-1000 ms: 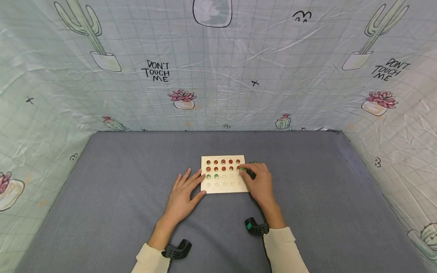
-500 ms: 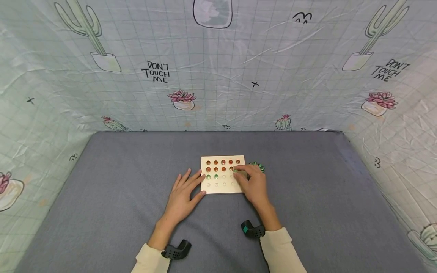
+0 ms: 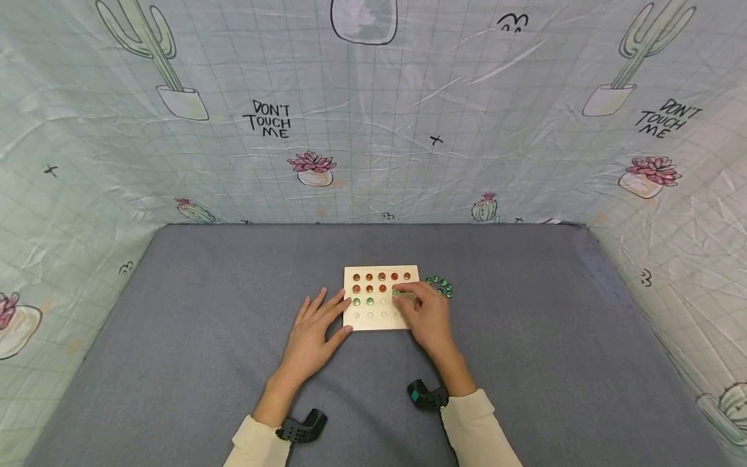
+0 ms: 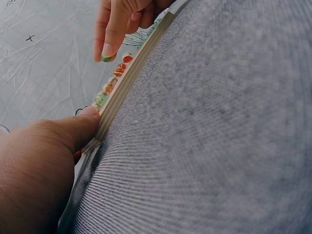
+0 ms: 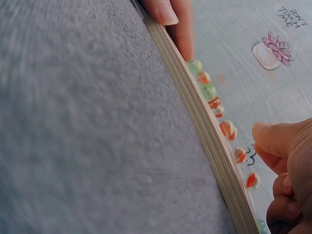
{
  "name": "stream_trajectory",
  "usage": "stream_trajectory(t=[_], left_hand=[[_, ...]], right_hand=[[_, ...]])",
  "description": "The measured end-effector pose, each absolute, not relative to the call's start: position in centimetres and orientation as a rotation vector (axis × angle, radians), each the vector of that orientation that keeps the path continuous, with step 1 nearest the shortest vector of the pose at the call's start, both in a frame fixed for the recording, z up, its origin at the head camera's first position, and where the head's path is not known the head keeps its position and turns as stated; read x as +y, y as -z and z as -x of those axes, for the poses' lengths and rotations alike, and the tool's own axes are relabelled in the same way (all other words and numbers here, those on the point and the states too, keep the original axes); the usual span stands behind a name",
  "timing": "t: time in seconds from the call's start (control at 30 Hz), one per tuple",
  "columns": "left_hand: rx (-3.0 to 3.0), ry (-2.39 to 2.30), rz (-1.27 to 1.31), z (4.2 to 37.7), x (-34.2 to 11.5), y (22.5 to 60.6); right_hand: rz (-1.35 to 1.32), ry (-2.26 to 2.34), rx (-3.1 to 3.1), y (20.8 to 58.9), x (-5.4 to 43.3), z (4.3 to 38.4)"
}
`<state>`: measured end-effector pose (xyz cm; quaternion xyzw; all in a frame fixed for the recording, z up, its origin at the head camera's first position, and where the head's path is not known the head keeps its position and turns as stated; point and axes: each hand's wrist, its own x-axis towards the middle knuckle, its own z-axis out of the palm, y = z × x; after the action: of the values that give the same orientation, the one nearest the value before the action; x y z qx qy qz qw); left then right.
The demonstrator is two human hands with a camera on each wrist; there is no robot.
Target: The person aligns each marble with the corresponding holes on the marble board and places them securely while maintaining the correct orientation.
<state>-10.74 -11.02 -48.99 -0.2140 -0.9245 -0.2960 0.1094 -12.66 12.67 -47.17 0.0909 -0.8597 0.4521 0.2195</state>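
Note:
A pale wooden board point(image 3: 376, 324) with rows of round hollows lies on the cloth. Orange-red marbles point(image 3: 369, 289) sit in its two far rows, and two green marbles point(image 3: 370, 301) sit at the left of the third row. My left hand point(image 3: 309, 340) lies with fingers spread at the board's left side, its thumb touching the near left corner. Just above the board, my right hand point(image 3: 430, 318) pinches a green marble point(image 4: 106, 58) between thumb and fingers. That hand hides the right ends of the middle and near rows.
Several loose green marbles point(image 3: 446, 285) lie in a cluster right of the board, beside my right hand. Grey cloth point(image 3: 233, 292) covers the table. A patterned curtain point(image 3: 379, 162) hangs behind and along both sides.
My right hand has moved left over the board with the green marble, uncovering the loose green marbles at the right. The left hand has stayed in place.

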Motion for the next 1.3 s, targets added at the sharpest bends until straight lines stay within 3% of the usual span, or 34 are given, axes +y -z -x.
stream_trajectory(t=[1.3], left_hand=[[-2.716,0.866,0.624,10.4,-10.8,49.1]], right_hand=[[-0.372,-1.152,-2.487,48.2,11.5,12.6]])
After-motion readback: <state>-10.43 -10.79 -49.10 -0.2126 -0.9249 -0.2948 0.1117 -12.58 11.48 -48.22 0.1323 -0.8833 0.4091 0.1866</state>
